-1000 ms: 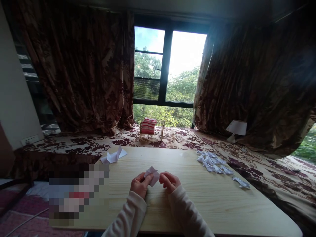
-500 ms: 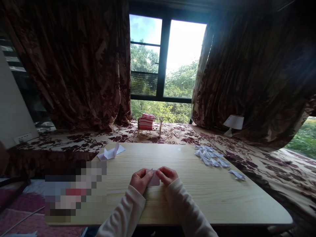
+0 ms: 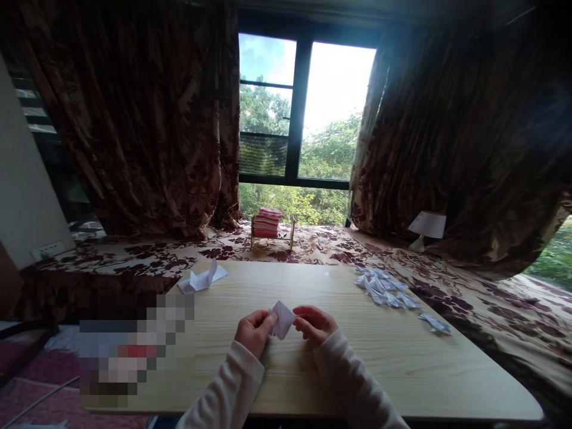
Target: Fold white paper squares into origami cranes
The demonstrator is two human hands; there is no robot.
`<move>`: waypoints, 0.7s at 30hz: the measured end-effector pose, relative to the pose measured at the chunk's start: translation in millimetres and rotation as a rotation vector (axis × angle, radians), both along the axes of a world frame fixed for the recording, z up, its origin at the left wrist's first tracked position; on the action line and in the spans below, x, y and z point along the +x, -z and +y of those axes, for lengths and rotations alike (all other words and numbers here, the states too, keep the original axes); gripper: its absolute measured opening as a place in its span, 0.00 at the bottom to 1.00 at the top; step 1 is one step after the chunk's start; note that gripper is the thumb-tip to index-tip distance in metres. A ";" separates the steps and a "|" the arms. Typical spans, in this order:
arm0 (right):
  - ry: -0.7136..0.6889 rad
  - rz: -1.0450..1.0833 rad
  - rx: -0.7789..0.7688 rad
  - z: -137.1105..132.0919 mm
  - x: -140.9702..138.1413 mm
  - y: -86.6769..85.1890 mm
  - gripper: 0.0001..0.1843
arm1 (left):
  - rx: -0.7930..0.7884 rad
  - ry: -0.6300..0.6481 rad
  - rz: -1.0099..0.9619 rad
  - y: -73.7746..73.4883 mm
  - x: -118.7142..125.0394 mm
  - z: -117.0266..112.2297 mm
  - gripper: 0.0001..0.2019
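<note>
White folded pieces (image 3: 383,290) look finished, while the left hand (image 3: 254,332) pinches an unfinished-looking paper square (image 3: 283,320) (right hand (image 3: 316,325) loosely spread beside it).

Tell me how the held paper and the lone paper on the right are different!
The held paper is diamond-shaped; the lone paper is long and narrow. The held paper is in the left hand; the lone paper lies on the table. Both look pale and folded.

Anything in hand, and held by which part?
Folded paper, pinched at its left side by the left hand. The right hand is by its right corner; contact unclear.
</note>
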State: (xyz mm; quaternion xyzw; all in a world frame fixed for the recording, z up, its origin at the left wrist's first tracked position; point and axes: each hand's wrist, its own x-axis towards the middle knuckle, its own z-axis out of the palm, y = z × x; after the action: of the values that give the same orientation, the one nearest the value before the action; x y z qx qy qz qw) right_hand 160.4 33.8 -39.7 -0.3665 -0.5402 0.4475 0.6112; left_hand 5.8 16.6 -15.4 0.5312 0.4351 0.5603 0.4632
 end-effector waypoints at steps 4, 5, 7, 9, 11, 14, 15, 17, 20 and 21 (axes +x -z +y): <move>-0.031 -0.010 0.028 -0.6 -5.9 2.1 0.19 | -0.002 0.058 0.027 0.9 2.5 -1.1 0.15; -0.031 -0.017 0.034 -0.6 -7.6 2.1 0.18 | -0.002 0.072 0.037 1.1 3.3 -1.7 0.15; -0.025 -0.041 0.048 -1.1 -9.3 1.5 0.16 | 0.002 0.094 0.059 1.5 4.7 -2.9 0.15; -0.011 -0.080 0.070 -2.6 -8.0 0.0 0.14 | 0.007 0.108 0.081 2.1 5.4 -3.7 0.15; 0.012 -0.131 0.102 -4.6 -4.8 -2.4 0.12 | 0.010 0.111 0.104 2.7 5.8 -4.2 0.14; 0.040 -0.209 0.158 -6.9 -0.1 -6.1 0.11 | 0.020 0.107 0.146 3.1 6.7 -4.4 0.13; 0.041 -0.230 0.174 -7.2 0.7 -6.9 0.11 | 0.025 0.106 0.161 3.0 7.2 -4.5 0.13; 0.035 -0.267 0.204 -6.8 1.1 -7.7 0.11 | 0.032 0.106 0.190 2.4 8.5 -4.7 0.11; 0.024 -0.310 0.251 -5.2 0.7 -8.2 0.11 | 0.036 0.106 0.225 1.0 9.9 -5.4 0.10; 0.021 -0.322 0.268 -4.7 0.8 -8.6 0.11 | 0.037 0.104 0.233 0.5 10.1 -5.8 0.10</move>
State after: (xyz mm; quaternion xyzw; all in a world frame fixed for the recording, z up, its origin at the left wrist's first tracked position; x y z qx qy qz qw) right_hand 161.2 29.1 -31.1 -0.3543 -0.6819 0.3008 0.5648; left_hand 15.9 10.7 -15.9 0.6231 0.4473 0.4780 0.4281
